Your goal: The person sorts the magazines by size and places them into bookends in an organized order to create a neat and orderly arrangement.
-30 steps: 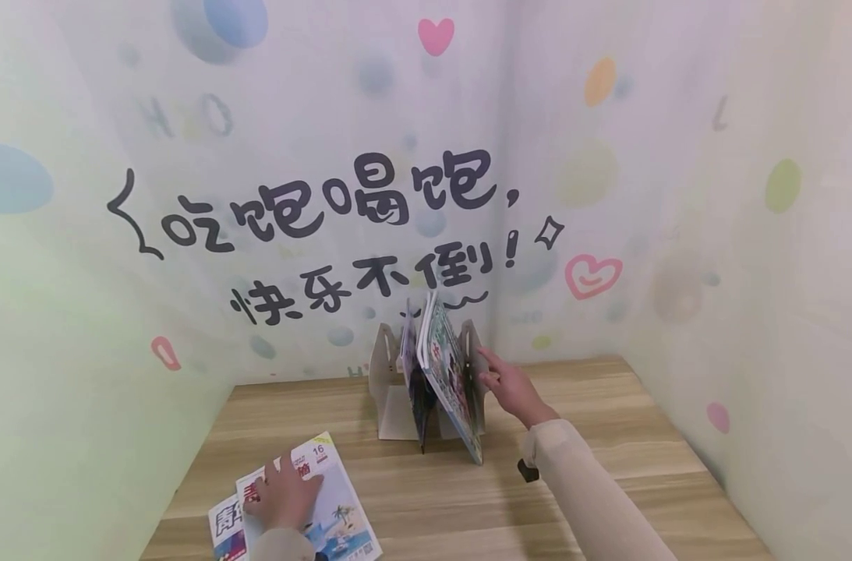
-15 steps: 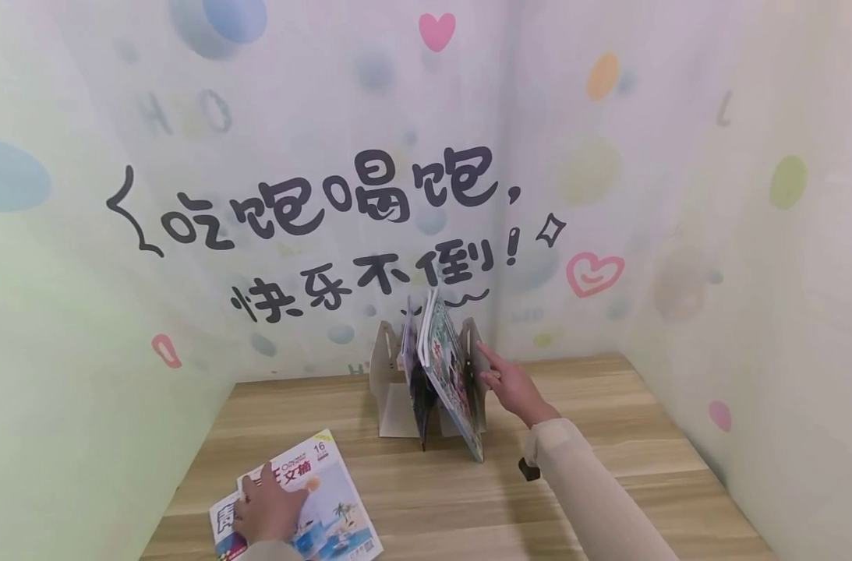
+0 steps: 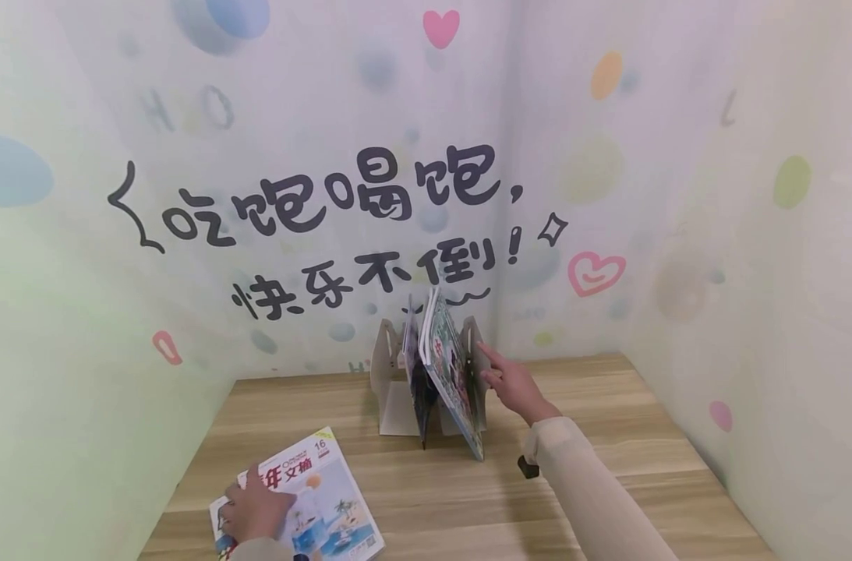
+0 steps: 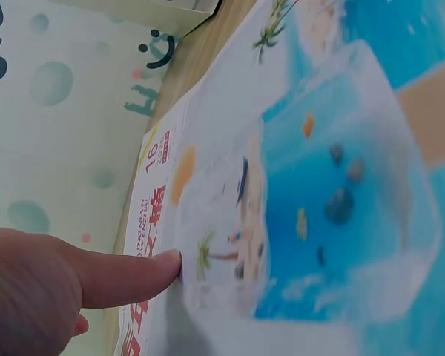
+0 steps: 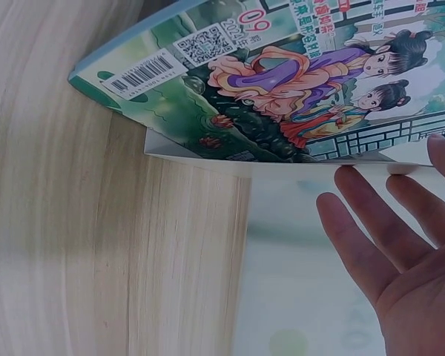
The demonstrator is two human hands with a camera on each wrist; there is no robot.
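Note:
In the head view my left hand (image 3: 256,506) lies on the left part of a magazine (image 3: 341,506) with a blue beach cover. Another magazine (image 3: 222,538) shows beneath it at the left. The left thumb's tip touches the top cover in the left wrist view; the other fingers are mostly hidden there. My right hand (image 3: 515,391) reaches to the right panel of a pale grey magazine rack (image 3: 397,413), its extended fingers (image 5: 382,222) touching the panel's outer side. A thin magazine (image 3: 409,343) and a thicker illustrated one (image 3: 450,374) lean apart inside the rack.
The rack and loose magazines share a wood-grain table (image 3: 594,467). A patterned curtain-like wall (image 3: 327,78) with black lettering rises behind the table. Pale walls close in on the left and right. A small dark object (image 3: 528,467) shows beneath the right sleeve.
My left hand has slid leftward across the magazine cover, uncovering more of its title and picture. The right hand stays against the rack, which has not moved.

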